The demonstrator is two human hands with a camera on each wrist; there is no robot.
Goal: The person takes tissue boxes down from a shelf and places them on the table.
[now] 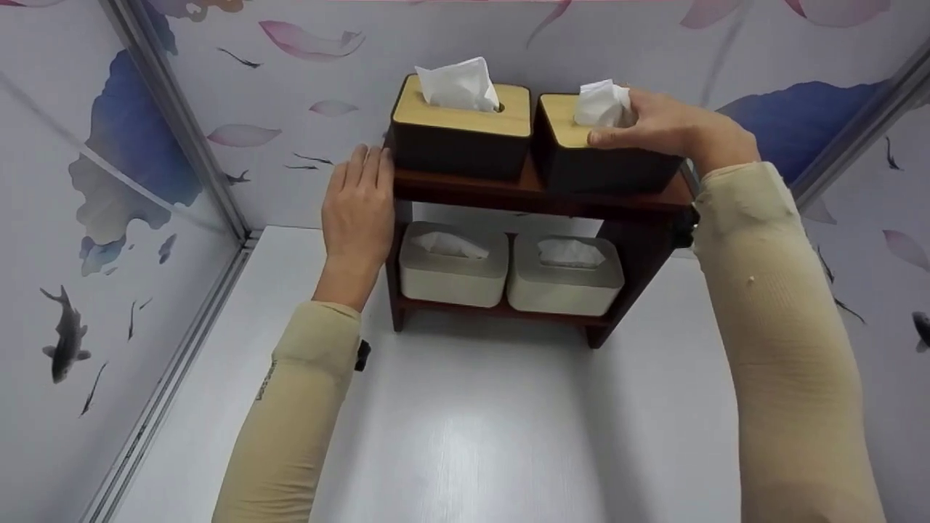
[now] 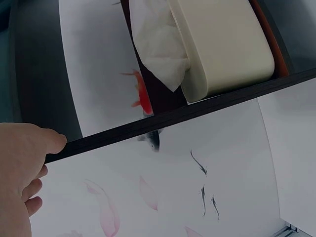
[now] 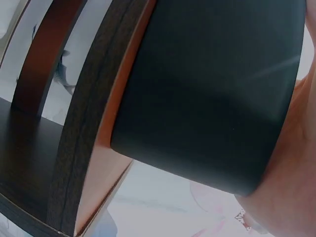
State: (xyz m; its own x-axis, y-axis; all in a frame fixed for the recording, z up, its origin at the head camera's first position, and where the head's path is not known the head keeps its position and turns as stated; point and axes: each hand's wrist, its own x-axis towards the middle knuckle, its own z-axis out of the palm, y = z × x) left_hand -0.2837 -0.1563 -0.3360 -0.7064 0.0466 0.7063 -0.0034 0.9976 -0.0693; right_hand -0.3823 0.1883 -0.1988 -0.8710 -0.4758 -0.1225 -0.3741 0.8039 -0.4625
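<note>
My right hand (image 1: 668, 127) grips the right-hand black tissue box (image 1: 610, 171) across its wooden lid, thumb at the front edge. The far fingers are hidden behind its white tissue. This box sits askew on the top board of a dark reddish-brown shelf (image 1: 465, 190); its black side (image 3: 212, 89) fills much of the right wrist view. My left hand (image 1: 358, 207) holds the shelf's left side at the top. The left wrist view shows the thumb over the edge of the side panel (image 2: 123, 131). A second black tissue box (image 1: 458, 152) stands close to that hand.
On the lower board stand two cream tissue boxes, a left one (image 1: 454, 280) and a right one (image 1: 567, 290), side by side. The shelf stands on a white surface (image 1: 465, 421). Printed panels with fish and petals rise behind and beside it, with a metal rail (image 1: 178, 123) at left.
</note>
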